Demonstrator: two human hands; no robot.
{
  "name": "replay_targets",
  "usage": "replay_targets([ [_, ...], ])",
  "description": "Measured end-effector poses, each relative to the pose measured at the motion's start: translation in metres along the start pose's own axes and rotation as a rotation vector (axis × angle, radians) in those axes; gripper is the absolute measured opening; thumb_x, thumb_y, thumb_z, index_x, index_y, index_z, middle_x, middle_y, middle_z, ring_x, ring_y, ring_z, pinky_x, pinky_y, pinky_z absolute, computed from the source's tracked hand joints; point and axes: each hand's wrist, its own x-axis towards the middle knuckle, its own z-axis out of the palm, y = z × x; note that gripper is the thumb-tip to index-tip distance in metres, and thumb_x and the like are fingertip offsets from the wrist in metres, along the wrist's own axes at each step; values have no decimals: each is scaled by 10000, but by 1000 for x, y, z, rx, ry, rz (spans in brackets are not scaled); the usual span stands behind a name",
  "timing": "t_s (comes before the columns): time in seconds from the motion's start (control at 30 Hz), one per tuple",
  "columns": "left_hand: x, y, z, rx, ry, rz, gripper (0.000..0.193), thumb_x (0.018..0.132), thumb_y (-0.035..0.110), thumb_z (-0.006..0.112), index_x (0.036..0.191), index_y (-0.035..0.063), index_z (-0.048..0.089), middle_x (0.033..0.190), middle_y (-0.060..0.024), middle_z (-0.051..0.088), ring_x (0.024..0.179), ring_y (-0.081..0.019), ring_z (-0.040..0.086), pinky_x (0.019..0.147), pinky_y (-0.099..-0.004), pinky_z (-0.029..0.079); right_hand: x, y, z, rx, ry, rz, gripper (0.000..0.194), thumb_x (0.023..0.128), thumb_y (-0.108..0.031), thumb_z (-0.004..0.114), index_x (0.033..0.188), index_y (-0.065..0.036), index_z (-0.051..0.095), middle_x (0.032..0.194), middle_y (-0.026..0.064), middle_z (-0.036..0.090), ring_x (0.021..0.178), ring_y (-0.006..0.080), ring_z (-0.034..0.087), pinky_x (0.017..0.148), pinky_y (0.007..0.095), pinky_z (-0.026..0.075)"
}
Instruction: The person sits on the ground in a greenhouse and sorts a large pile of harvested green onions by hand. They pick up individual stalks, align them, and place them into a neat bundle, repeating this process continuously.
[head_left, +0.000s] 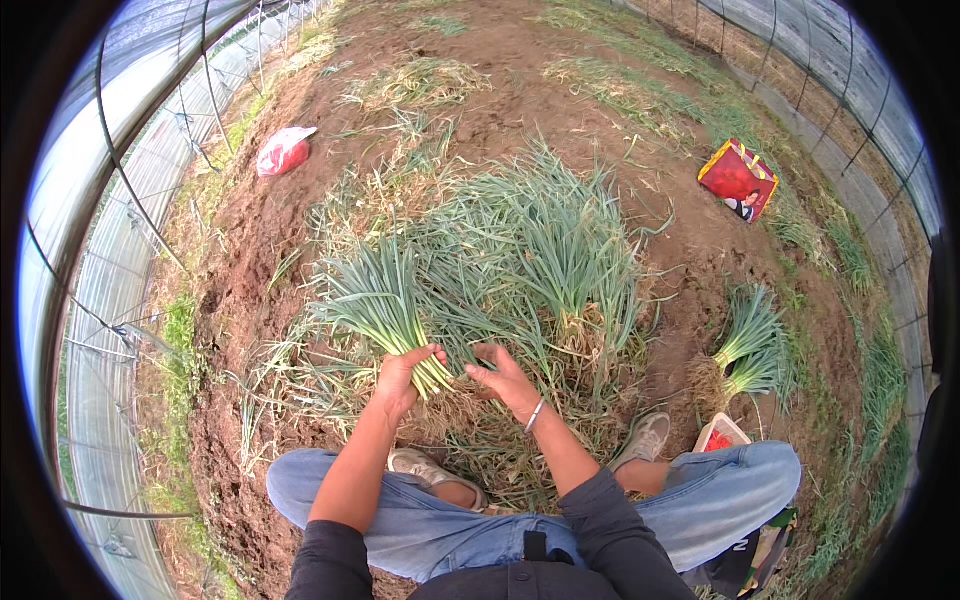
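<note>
My left hand (405, 373) is closed round the pale lower stems of a bunch of green onions (386, 304), whose green leaves fan away from me and whose roots hang towards my feet. Just right of the root end, my right hand (501, 375) is held with its fingers apart and nothing in it; a silver bracelet circles that wrist. Beyond both hands spreads a large heap of green onions (487, 232), with a thicker clump (566, 262) on its right side. Dry leaves and stalks lie below the hands.
At right, tied green onion bundles (750, 341) lie on the soil near a white plastic container (739, 430) with red things inside. A red printed bag (739, 180) lies farther off. At left sits a pink-and-white plastic bag (285, 152). My shoes (431, 474) flank the litter; plastic-sheeted greenhouse walls (112, 360) rise at both sides.
</note>
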Motion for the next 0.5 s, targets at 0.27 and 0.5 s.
replay_targets([
  [0.27,-3,-2,-13,-74,-1,-30,126,807,25,617,919,-31,598,776,-112,633,689,-237,634,668,-371,571,-15,42,37,-337,-199,-51,437,860,-397,688,1104,-36,652,919,104,665,823,165,601,774,304,479],
  [0.5,8,23,-26,-102,54,74,62,797,87,571,743,56,572,659,-54,582,640,-214,583,627,-347,525,-13,55,-54,-946,391,101,379,856,-324,619,1022,16,603,765,212,645,720,384,621,687,460,495],
])
